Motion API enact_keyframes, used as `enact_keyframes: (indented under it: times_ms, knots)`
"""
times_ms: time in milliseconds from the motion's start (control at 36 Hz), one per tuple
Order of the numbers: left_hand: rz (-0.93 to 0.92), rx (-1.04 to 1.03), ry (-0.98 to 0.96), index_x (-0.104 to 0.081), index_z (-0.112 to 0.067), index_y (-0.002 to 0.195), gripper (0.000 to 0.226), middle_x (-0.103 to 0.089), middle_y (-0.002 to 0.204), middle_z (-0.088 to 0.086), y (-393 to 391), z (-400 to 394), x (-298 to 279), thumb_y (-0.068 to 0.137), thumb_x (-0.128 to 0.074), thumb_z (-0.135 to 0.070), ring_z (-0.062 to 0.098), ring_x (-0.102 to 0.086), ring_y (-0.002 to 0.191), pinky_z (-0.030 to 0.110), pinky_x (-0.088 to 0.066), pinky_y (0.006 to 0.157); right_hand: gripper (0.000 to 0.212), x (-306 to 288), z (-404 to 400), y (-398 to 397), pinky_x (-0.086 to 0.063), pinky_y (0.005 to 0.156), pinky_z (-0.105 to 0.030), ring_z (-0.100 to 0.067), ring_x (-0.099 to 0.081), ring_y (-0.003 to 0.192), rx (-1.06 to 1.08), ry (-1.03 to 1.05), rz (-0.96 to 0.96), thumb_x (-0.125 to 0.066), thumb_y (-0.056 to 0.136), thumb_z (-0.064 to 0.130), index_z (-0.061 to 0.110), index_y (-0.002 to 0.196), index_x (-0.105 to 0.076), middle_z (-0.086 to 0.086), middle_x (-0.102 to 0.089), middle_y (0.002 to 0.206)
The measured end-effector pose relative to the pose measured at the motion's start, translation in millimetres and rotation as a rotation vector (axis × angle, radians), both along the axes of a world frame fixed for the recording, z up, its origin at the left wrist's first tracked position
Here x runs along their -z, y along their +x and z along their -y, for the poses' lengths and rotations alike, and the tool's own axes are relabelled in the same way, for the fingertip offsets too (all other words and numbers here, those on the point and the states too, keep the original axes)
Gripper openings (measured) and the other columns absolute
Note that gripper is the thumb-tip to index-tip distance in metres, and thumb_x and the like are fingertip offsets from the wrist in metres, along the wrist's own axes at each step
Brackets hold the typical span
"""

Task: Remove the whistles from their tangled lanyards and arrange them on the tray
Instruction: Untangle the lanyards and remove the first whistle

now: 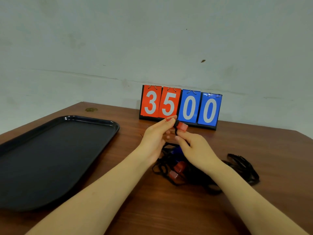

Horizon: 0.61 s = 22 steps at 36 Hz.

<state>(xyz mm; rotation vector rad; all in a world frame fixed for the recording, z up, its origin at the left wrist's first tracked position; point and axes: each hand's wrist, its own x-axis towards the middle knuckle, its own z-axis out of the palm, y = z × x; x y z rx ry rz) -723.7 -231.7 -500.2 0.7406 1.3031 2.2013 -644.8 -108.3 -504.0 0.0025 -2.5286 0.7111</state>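
— Head view: what's she got?
— Left hand (155, 138) pinches a red whistle (182, 127) above the table (186, 209); right hand (197, 150) pinches its black cord (176, 132).
— And the others?
— Under her wrists, tangled in the lanyards (169, 168), beside the tray (50, 155). A scoreboard (180, 106) stands behind.

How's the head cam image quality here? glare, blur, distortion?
Head view: soft, even light, faint shadows; glare only as thin highlights on the black tray's rim; wide-angle bend in the table edges; scoreboard digits sharp; the red whistle, left hand and right hand slightly soft.
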Motion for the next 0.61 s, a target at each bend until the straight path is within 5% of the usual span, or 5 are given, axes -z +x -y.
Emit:
enact_keyframes:
  times_ms: [194, 333, 472, 611]
  knots:
    - [0.014, -0.028, 0.002, -0.062, -0.017, 0.124, 0.029, -0.071, 0.077, -0.006, -1.4, 0.1, 1.7, 0.096, -0.056, -0.019, 0.001, -0.063, 0.066, 0.018, -0.052, 0.067, 0.024, 0.2, 4.4, 1.8, -0.051, 0.082, -0.038, -0.014, -0.062, 0.091, 0.015, 0.238, 0.043, -0.042, 0.101, 0.028, 0.02, 0.112, -0.062, 0.003, -0.069, 0.101]
    - [-0.037, -0.094, -0.08, -0.065, -0.025, 0.121, 0.028, -0.074, 0.105, 0.004, -0.8, 0.2, 1.5, 0.094, -0.06, -0.02, 0.014, -0.07, 0.096, 0.022, -0.055, 0.077, 0.025, -5.3, 3.8, 6.8, -0.051, 0.081, -0.033, -0.009, -0.06, 0.087, 0.019, 0.272, 0.013, -0.042, 0.101, 0.031, 0.022, 0.11, -0.063, 0.007, -0.068, 0.096]
    - [-0.124, -0.138, -0.126, -0.064, -0.023, 0.125, 0.032, -0.071, 0.109, -0.003, -1.0, -0.1, 2.1, 0.095, -0.059, -0.016, 0.008, -0.071, 0.092, 0.018, -0.055, 0.072, 0.02, -15.1, 4.0, 11.1, -0.051, 0.078, -0.026, -0.003, -0.061, 0.083, -0.013, 0.071, -0.06, -0.049, 0.098, 0.026, 0.023, 0.099, -0.068, 0.011, -0.068, 0.087]
    - [-0.221, -0.078, -0.152, -0.062, -0.019, 0.127, 0.03, -0.07, 0.115, 0.003, 3.6, -1.5, -0.5, 0.098, -0.055, -0.018, 0.015, -0.069, 0.102, 0.03, -0.056, 0.088, 0.024, -24.7, -1.0, 15.8, -0.044, 0.068, -0.008, 0.005, -0.058, 0.076, 0.019, -0.192, -0.201, -0.05, 0.098, 0.02, 0.022, 0.081, -0.067, 0.011, -0.065, 0.075]
